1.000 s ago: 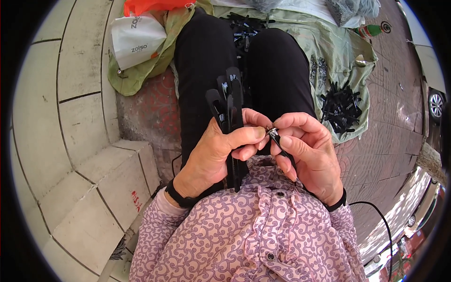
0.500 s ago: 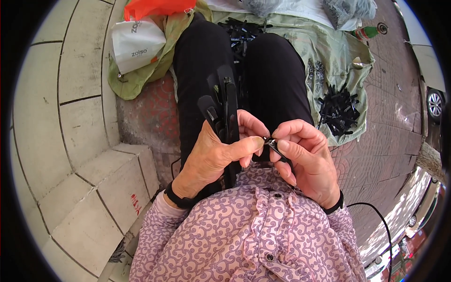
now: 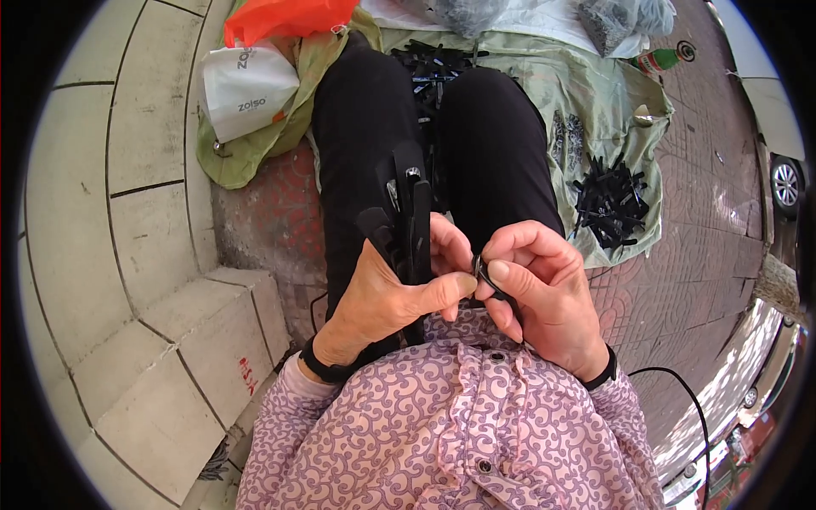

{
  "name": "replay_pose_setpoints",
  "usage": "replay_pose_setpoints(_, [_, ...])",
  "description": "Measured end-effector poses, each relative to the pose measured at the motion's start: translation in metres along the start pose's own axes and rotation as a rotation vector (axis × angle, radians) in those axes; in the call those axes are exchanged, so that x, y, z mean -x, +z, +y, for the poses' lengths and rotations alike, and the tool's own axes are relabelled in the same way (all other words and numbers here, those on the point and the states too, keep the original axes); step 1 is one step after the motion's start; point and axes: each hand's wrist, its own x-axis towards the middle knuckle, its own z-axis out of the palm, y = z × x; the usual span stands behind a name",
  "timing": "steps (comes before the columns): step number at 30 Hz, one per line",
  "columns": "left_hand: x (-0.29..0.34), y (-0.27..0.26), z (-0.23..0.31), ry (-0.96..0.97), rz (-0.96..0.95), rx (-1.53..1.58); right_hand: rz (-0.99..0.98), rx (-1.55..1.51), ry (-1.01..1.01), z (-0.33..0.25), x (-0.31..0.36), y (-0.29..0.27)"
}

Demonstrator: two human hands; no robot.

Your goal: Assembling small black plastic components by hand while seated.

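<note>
Above my lap, my left hand (image 3: pixel 382 297) and my right hand (image 3: pixel 552 293) meet with thumbs and fingers pinched on one small black strip (image 3: pixel 480 268). Part of this strip shines, and its lower end runs under my right fingers. Several longer flat black strips (image 3: pixel 412 200) stand up fan-like between my left thumb and palm; some have a small shiny metal part. Exactly what these strips are, I cannot tell. A loose pile of similar black strips (image 3: pixel 610 202) lies on the green sheet (image 3: pixel 578 81) to the right, and another pile (image 3: pixel 433 64) lies beyond my knees.
Small shiny parts (image 3: pixel 568 140) lie near the right pile. Grey plastic bags (image 3: pixel 616 30) and a green bottle (image 3: pixel 663 59) are at the far right. On the left are a white bag (image 3: pixel 246 93), a red bag (image 3: pixel 289 19) and a tiled step (image 3: pixel 195 310).
The small strip has turned between my fingers, and my right hand has shifted slightly left. The strips in my left hand have tilted a little. Both hands keep their pinch.
</note>
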Motion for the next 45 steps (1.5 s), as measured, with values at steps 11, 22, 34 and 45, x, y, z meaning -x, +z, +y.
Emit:
replay_pose_setpoints(11, [0.001,0.0,0.001,0.015,0.0,-0.057,0.014,0.362,-0.169,0.0,0.001,-0.006])
replay_pose_setpoints(22, [0.004,-0.004,0.003,-0.104,-0.016,-0.115,-0.012,0.634,-0.214,-0.004,0.004,0.001])
replay_pose_setpoints(34, [0.01,0.009,0.004,-0.005,0.156,-0.221,-0.037,1.065,-0.542,0.002,-0.001,0.002])
replay_pose_setpoints(45, [0.009,0.012,0.007,-0.044,0.155,-0.133,0.056,1.119,-0.721,0.007,-0.003,0.006])
